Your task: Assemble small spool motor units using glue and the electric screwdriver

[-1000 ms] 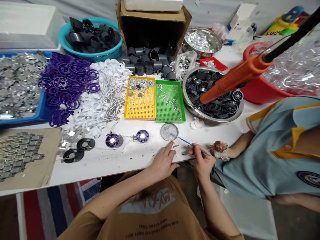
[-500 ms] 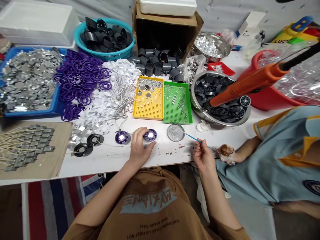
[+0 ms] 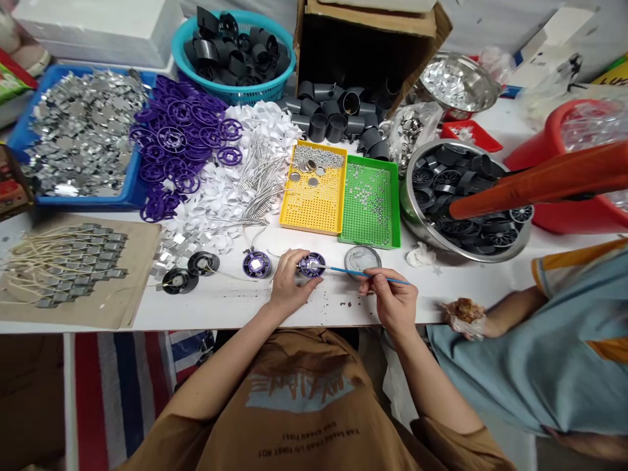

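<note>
Tabletop (image 3: 210, 307) stretched, white and crowded, before a pale wall (image 3: 490, 26); left hand (image 3: 289, 284), half-curled, held a purple disc (image 3: 320, 258), right hand (image 3: 396, 299) pinched a blue stick (image 3: 343, 270) (its tip seemingly touching).

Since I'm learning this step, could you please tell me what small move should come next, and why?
Perhaps dab with the blue stick on the round purple part: the right hand has its tip over that part, which the left hand holds.

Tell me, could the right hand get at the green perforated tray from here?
Probably yes: the green perforated tray lies open just past the shallow round dish, with nothing tall between, though the right hand holds a blue-handled brush.
</note>
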`<state>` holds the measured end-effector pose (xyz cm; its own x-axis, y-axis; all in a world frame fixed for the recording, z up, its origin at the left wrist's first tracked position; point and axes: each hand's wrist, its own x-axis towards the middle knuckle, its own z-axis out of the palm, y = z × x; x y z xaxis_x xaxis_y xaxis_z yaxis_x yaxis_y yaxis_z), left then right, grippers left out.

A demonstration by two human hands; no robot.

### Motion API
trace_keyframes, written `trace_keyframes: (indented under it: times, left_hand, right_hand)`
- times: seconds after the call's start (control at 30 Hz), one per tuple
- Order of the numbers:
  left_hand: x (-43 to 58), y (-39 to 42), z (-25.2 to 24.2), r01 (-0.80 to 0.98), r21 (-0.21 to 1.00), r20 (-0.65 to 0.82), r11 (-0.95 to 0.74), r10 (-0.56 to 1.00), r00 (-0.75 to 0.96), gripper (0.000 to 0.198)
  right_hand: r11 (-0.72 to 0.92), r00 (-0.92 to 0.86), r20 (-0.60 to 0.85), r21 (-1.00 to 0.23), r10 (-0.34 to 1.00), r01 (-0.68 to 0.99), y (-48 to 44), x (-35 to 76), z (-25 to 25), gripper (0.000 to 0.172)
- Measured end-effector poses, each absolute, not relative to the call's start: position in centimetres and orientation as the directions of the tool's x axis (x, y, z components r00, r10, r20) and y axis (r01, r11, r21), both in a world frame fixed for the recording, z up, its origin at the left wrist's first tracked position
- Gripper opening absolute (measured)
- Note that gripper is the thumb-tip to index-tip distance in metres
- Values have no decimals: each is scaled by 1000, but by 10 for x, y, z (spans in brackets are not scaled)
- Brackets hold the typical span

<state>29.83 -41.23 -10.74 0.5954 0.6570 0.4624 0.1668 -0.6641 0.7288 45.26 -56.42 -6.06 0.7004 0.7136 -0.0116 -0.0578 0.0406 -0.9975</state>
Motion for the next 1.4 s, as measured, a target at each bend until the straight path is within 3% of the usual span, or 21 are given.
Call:
trace_keyframes:
  times: [0.27,0.57,1.4]
  left_hand:
    - [300,-412,-108,186,710,477,-679,658,582,50]
    - [301,-412,-106,192,695,486,-693,649,586,48]
    - [300,-414,-108,185,685,502,-705,640,581,50]
  right_hand:
    - [-52,667,19,-995,745,87,-564,459,-59,15]
    - [-112,682,-73,-994,728,13,-562,463,-56,18]
    - [-111,739,-10,-990,673,88,-566,452,-44,16]
